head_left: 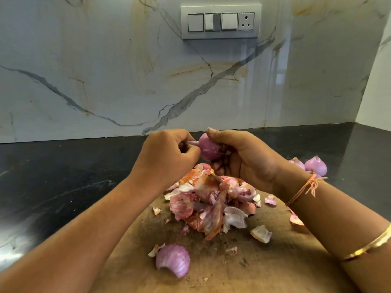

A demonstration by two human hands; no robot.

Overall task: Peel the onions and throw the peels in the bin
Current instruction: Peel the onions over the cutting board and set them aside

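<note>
The right hand [243, 157] is wrapped around a purple onion [208, 148], held in the air above the wooden board [264, 261]. The left hand [167, 153] is closed, fingers pinched on the onion's stem end. A heap of peels [211, 199] lies on the board directly below. Two peeled onions [315, 166] sit on the dark counter [63, 176] beyond the right wrist.

The bench [63, 176] lies bare along its left side and back edge. The peel heap [211, 199] blocks the middle of the wooden board [275, 261], and loose peels dot its near part. Peeled onions [315, 166] crowd the right side, near the back right corner.
</note>
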